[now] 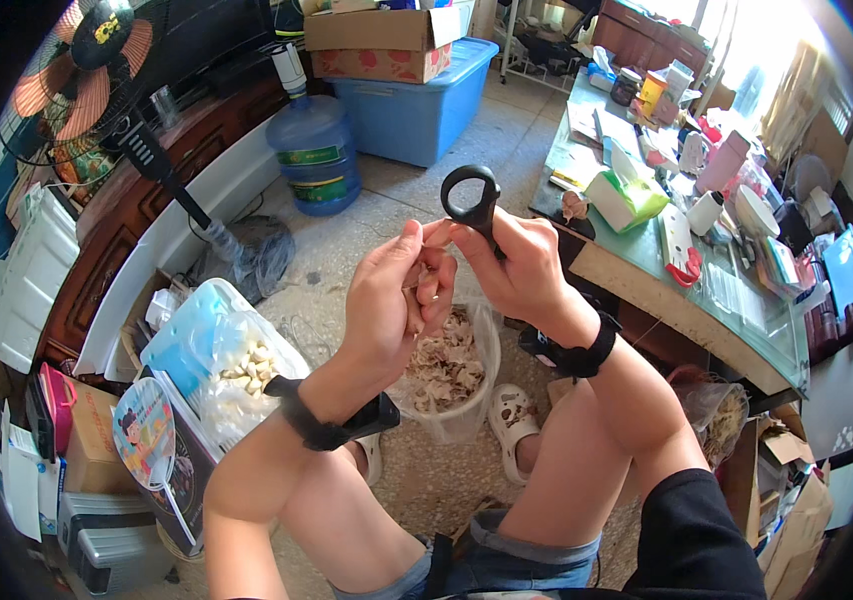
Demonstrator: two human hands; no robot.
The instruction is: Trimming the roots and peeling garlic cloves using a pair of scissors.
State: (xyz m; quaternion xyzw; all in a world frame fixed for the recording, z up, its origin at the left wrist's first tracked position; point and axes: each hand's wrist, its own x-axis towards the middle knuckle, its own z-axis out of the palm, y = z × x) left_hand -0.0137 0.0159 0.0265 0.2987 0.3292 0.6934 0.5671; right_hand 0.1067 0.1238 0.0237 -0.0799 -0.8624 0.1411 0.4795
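My left hand (396, 289) is closed around several unpeeled garlic cloves (414, 319). Between its thumb and fingertips a single garlic clove (438, 234) is pinched, with the tips of my right hand (520, 259) touching it. My right hand also grips a pair of black-handled scissors (480, 214); one ring points up and the blades are hidden. Below both hands stands a bin (494, 352) lined with a clear bag, holding papery garlic skins (445, 360). To the left, peeled garlic cloves (250, 367) lie in a clear plastic bag (224, 409).
A glass-topped desk (756, 330) at right bears a tissue pack (625, 195), a garlic bulb (574, 205) and clutter. Behind are a water jug (314, 154) and blue storage bin (415, 112). A standing fan (171, 172) and a hand fan (145, 424) are at left.
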